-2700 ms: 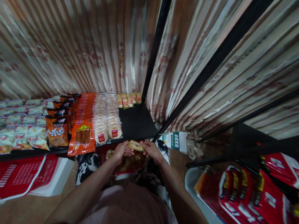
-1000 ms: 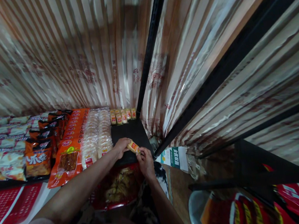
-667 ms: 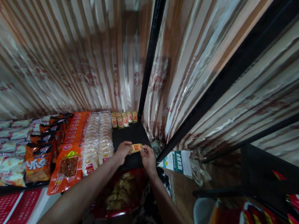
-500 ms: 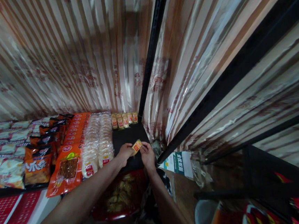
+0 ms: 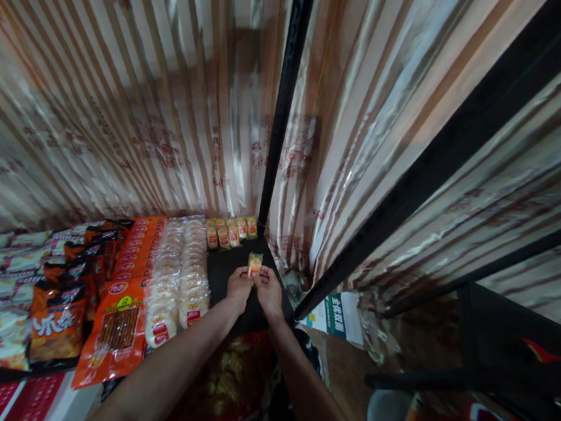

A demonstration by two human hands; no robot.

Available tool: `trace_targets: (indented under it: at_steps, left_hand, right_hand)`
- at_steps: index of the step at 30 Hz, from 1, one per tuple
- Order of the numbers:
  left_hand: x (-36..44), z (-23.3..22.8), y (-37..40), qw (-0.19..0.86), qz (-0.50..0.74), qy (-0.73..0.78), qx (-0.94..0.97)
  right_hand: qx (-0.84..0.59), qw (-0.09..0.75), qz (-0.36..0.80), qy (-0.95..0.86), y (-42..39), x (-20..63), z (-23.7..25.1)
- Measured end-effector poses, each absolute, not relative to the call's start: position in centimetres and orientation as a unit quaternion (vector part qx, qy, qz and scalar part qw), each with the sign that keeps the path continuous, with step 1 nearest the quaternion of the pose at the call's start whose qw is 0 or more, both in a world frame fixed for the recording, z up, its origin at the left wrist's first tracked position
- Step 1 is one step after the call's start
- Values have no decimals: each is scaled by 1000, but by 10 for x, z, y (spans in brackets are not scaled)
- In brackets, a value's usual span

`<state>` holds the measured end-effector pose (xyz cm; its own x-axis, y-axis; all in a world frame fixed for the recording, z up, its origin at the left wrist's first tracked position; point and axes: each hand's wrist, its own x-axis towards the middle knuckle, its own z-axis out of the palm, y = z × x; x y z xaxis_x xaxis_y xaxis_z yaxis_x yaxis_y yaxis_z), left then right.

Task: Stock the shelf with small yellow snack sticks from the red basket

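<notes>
Nearest us, the red bag (image 5: 227, 385) below the shelf edge is dim and partly hidden by our forearms, while further out our left hand (image 5: 239, 287) and right hand (image 5: 268, 290) pinch one small yellow snack packet (image 5: 254, 264) over the black shelf (image 5: 227, 271), its print unreadable, short of the back row of packets (image 5: 231, 231).

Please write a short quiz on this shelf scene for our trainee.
1. True or false: both hands hold the small packet.
2. What stands in a row at the back of the shelf, by the black post? A) four similar packets B) red baskets C) bottles
3. Which pack lies left of the round cakes?

Key
1. True: left hand and right hand pinch it.
2. A, the back row.
3. The orange pack.
</notes>
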<state>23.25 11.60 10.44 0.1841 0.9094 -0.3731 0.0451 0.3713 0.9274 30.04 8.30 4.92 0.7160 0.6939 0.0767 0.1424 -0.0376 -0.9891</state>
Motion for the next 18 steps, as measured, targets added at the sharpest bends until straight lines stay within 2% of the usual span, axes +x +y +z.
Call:
trace_targets:
  at_steps: [10,18]
  left_hand:
    - [251,97,149,597,298,568,482]
    - [263,102,174,636,296,535,471]
  right_hand:
    - [-733,566,153,-344,122,321,42]
    - [-734,565,84,-368,148,330,38]
